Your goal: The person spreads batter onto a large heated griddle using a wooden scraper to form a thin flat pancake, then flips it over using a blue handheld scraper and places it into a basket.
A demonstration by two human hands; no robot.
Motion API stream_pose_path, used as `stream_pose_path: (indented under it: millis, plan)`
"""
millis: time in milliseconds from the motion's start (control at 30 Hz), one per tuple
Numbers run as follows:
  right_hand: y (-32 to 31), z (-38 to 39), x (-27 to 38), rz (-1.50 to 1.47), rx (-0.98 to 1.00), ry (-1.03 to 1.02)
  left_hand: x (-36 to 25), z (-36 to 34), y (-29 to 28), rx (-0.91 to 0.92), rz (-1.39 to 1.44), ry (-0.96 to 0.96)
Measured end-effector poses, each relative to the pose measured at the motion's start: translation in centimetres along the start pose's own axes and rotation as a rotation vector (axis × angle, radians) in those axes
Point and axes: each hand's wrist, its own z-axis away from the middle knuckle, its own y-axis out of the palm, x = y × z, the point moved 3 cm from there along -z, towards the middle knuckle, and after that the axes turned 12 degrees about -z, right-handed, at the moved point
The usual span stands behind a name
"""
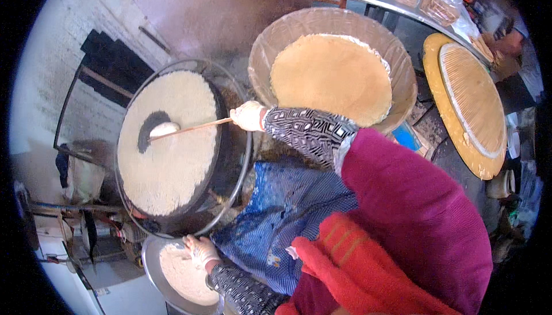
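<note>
Now leaning over a big round black griddle (216, 159) on the left side. Seeing a wide brown basket (260, 53) just past it, with a flat golden-brown round (328, 79) inside. Looking at the batter sheet (172, 177) on the griddle: thin, creamy white, round like a moon and covering nearly all of the top. Showing a bumpy, dull face and rough, wobbly edges, with dark griddle peeking out along the right. Spotting a yellow round tray (435, 85) at the far right, and a shiny metal bowl (151, 263) of pale, thick mix (187, 277) below the griddle. Holding the left hand (202, 250) over the bowl near its edge, but not being able to tell if its fingers are apart or together. Wrapping the right hand's (247, 116) fingers tight around one end of a thin wooden stick (198, 128). Pointing the other end at a dark bare patch (144, 134) inside the sheet, right beside a smooth, whitish lump (164, 130).
</note>
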Motion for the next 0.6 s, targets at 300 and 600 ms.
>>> stream_pose_path:
  millis: [300, 600]
  plan:
    - [0.6, 0.5, 1.1, -0.035, -0.026, 0.032, -7.0, 5.3, -7.5, -0.208, 0.128, 0.173]
    - [-0.1, 1.2, 1.3, 0.078, -0.003, 0.041, -10.1, 8.2, -4.7, -0.109, -0.066, 0.140]
